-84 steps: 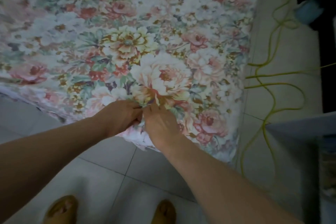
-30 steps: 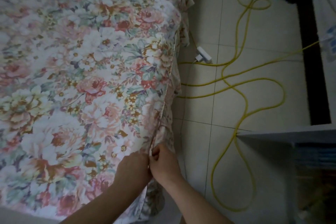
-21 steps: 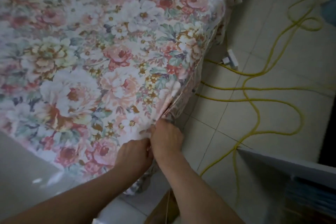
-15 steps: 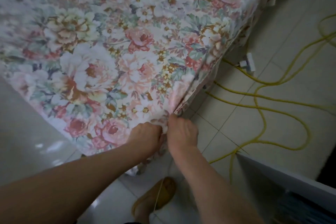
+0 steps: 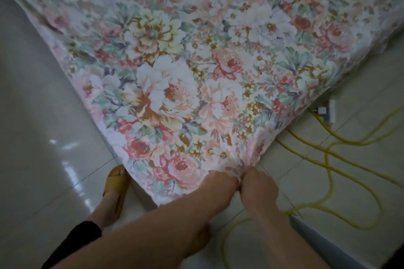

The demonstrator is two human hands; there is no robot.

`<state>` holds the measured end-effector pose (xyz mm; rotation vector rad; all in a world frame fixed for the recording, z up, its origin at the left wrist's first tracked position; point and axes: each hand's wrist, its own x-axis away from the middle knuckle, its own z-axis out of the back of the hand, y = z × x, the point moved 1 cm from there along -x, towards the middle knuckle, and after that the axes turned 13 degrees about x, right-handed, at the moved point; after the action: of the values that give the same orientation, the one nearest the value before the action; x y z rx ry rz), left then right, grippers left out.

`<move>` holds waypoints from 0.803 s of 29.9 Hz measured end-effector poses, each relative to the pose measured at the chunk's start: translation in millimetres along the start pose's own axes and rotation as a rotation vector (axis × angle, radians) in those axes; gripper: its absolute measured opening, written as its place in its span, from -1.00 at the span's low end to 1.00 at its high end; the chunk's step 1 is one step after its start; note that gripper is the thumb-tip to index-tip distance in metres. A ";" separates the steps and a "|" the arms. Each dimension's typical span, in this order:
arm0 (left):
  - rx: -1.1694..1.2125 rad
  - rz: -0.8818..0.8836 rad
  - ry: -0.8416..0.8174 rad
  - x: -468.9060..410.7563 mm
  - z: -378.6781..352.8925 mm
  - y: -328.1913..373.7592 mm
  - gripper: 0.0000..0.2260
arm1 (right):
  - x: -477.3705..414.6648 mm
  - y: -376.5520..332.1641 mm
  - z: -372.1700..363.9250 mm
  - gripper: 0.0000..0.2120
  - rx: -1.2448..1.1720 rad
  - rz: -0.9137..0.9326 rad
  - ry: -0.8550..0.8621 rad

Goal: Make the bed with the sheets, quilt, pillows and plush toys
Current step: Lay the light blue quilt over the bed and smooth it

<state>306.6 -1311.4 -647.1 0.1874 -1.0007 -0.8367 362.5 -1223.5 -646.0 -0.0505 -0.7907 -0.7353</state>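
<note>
I have the near corner of the flowered sheet (image 5: 175, 76) pinched in both hands, I judge so that I can pull it taut and fit it over the corner of the bed hidden beneath. My left hand (image 5: 220, 181) and right hand (image 5: 258, 188) sit knuckle to knuckle, fingers curled into the cloth's edge. The sheet spreads from them toward the far side. A yellow cable (image 5: 328, 155) trails over the floor (image 5: 43, 137) on the right.

Glossy pale floor tiles (image 5: 43, 116), looping yellow cable (image 5: 328, 159) with white plug (image 5: 330, 111), dim light.
</note>
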 end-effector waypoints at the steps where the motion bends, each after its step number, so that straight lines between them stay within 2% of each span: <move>1: 0.057 0.006 -0.021 3.3 -4.8 1.6 -0.79 | 6.9 -1.8 0.5 -0.77 0.020 -0.001 -0.031; 3: 0.203 0.036 -0.078 8.0 -5.2 4.0 -0.73 | 14.4 0.7 6.4 -0.72 0.088 0.009 -0.094; 7: 0.419 0.029 -0.065 6.4 34.0 -37.7 -0.67 | -1.6 -49.3 67.4 -0.78 0.181 0.068 0.012; 9: 0.347 0.048 -0.032 9.1 65.7 -43.8 -0.66 | -12.0 -70.5 90.1 -0.81 0.242 0.074 0.103; 12: 0.269 0.045 0.035 26.9 108.1 -76.4 -0.80 | -12.8 -124.4 122.3 -0.81 0.298 0.106 0.189; 14: 0.303 0.022 0.228 44.8 129.9 -117.3 -0.82 | -8.2 -167.3 145.2 -0.85 0.298 0.174 0.297; 16: 0.361 0.018 0.500 62.1 153.5 -170.6 -0.78 | -5.1 -221.1 158.6 -0.78 0.214 0.294 0.382; 17: 0.313 0.023 0.565 67.7 160.9 -194.8 -0.71 | -5.7 -238.5 155.7 -0.77 0.214 0.368 0.344; 19: 0.165 -0.012 0.584 78.0 172.9 -244.2 -0.57 | 5.7 -294.0 148.4 -0.76 0.222 0.485 0.369; 21: 0.015 -0.025 0.524 93.4 178.1 -295.4 -0.48 | 28.5 -357.0 136.1 -0.95 0.150 0.430 0.287; 22: -0.038 -0.015 0.485 99.4 175.1 -314.1 -0.45 | 28.5 -373.1 122.6 -0.87 0.042 0.393 0.101; 24: -0.108 -0.014 0.433 102.0 161.7 -345.3 -0.39 | 18.2 -425.0 99.4 -0.66 -0.213 0.329 0.066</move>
<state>19.5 -1581.9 -661.9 0.2699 -0.5480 -0.8170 45.8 -1524.2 -657.2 -0.3386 -0.6187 -0.5025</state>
